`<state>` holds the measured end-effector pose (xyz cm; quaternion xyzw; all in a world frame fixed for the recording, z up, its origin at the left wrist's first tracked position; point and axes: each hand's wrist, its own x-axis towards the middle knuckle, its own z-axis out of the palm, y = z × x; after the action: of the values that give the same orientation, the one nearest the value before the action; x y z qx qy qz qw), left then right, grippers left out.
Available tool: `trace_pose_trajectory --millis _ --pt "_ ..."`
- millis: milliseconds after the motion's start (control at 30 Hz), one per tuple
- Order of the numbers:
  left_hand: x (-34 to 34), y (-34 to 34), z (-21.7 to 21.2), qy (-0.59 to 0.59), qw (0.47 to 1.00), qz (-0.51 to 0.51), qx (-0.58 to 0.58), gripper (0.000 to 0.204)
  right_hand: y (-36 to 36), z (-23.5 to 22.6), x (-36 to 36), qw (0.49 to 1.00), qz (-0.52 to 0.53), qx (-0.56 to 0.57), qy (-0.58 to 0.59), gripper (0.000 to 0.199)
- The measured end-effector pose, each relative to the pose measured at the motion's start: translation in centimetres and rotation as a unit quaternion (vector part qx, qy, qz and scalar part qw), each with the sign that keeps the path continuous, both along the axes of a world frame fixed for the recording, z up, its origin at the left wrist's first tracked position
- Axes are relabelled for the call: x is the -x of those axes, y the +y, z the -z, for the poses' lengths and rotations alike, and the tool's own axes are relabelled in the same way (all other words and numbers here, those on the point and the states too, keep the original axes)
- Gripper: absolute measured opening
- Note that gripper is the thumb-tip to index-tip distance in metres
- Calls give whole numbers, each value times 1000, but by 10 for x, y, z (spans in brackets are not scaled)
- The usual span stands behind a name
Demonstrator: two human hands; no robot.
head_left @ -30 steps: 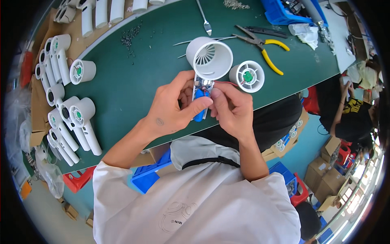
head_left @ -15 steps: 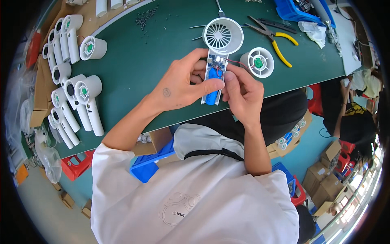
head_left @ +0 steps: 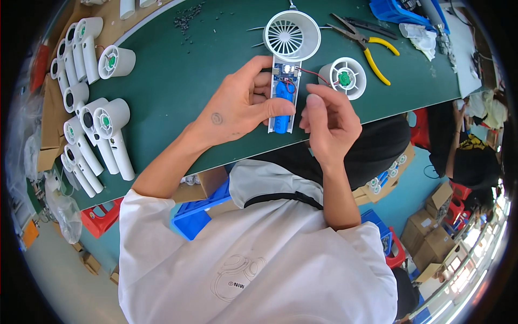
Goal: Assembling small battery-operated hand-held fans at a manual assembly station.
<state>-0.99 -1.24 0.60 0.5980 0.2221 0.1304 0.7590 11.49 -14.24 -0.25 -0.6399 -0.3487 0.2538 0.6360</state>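
"Where is the shell lying?"

"It's sitting upper centre of the frame, its long axis running nearly top to bottom, cup uppermost. The left hand is gripping its handle, thumb crossing the battery."

"And the right hand?"

"It's hovering just right of the handle, fingers curling loosely, thumb and forefinger leaving a narrow gap, nothing showing between. The fan is lying above and rightward of those fingertips, nearer that hand."

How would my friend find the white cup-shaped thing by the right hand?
On the green table, look just past the right hand. There's a white cylinder with a spoked end and green middle. Unlike similar ones at left, its red wire runs to the circuit board.
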Motion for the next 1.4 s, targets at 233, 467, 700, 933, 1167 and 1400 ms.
trace_pose_trajectory --millis 233,467,700,933,1167,1400 --pt "-2 -2 -1 -31 999 -18 1 59 0 4 -10 988 -75 -59 -119 24" --pt "-2 -1 -2 -21 1000 -4 -10 57 3 10 -3 962 -24 -72 -261 32" --pt "0 -1 -4 -3 1000 7 -29 47 2 8 -5 965 -29 -91 -246 33" --pt "-1 -1 -2 -9 1000 -4 -24 46 -16 1 -24 934 88 -121 -324 29" --pt "-1 -2 -3 -1 1000 -6 -26 46 -16 -32 -69 944 38 107 -309 63" --pt "0 -4 -4 -8 999 -19 -43 46 -5 -32 -59 895 52 39 -442 51"
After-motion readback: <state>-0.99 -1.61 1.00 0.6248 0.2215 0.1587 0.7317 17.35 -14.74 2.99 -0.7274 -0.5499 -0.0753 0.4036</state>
